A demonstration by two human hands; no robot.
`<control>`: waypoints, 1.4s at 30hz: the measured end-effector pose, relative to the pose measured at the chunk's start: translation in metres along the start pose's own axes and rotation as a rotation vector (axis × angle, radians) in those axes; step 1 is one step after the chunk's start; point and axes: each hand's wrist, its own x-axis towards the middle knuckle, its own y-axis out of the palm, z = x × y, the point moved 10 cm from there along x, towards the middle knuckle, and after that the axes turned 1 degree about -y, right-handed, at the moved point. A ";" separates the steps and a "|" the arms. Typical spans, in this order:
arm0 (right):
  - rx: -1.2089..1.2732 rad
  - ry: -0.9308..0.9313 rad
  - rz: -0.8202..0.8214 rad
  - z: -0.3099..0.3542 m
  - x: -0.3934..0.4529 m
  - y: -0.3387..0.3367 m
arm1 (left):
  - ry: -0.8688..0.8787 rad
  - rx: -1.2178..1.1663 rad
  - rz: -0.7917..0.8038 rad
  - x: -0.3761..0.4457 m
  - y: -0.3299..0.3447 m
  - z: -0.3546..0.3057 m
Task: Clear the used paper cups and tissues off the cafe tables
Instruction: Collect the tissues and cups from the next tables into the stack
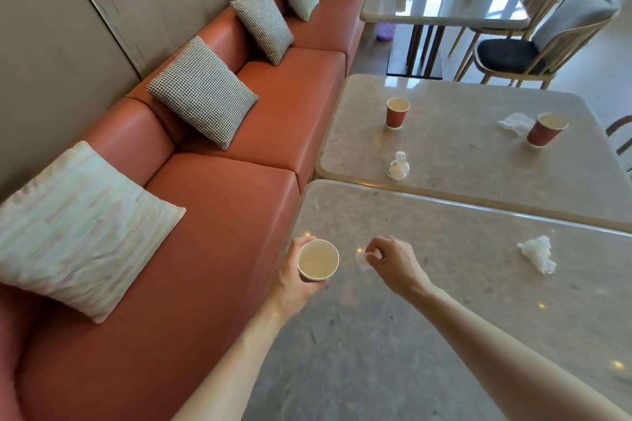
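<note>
Left grip point(290, 278): fingers wrapped round a paper cup point(318, 260), held at the near tabletop point(393, 335) edge, about 9 o'clock.
Right grip point(393, 263): fingertips pinched together on a small tissue point(363, 260), just right of the cup.
Loose tissue point(538, 253): near tabletop, 2 o'clock.
Far tabletop point(461, 161): two red cups point(397, 113) point(545, 130), crumpled tissue point(398, 166) at 6 o'clock, another point(516, 122) touching the right cup.

Near marble table point(427, 318), crumpled tissue point(537, 254), far table point(461, 154), two cups point(397, 113), two tissues point(398, 166)
</note>
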 end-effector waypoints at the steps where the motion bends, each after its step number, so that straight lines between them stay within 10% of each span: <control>1: 0.027 -0.023 -0.026 0.009 -0.001 -0.009 | 0.003 -0.001 0.007 -0.001 0.003 -0.003; 18: -0.035 -0.240 0.008 0.071 -0.057 -0.047 | 0.029 -0.012 0.146 -0.028 0.061 -0.043; 42: 0.128 0.035 -0.259 -0.131 -0.102 -0.195 | 0.027 -0.045 0.347 -0.040 0.262 -0.138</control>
